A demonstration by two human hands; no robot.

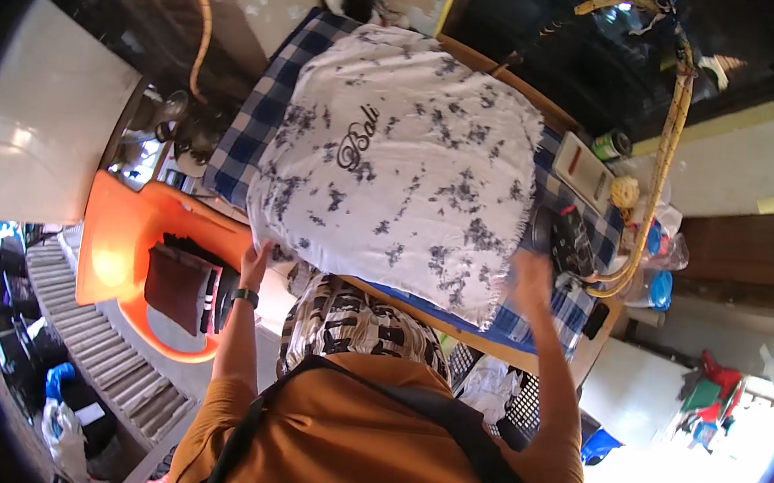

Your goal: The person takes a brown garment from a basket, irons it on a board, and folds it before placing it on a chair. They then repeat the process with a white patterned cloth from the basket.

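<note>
A white cloth with dark blotches, a fringed edge and the word "Bali" is spread over a blue checked cover on the table. At its near left corner, my left hand has its fingers closed on the edge, a dark band round the wrist. My right hand, smeared by motion, is at the fringed right edge, so its fingers are unclear. Just beyond it rests a black iron-like appliance with a red mark. A yellow wrapped cord loops down beside that appliance.
An orange chair with folded dark cloths stands at left. A white tray, a can and plastic bottles line the right side. Below the table edge is a black crate with white fabric.
</note>
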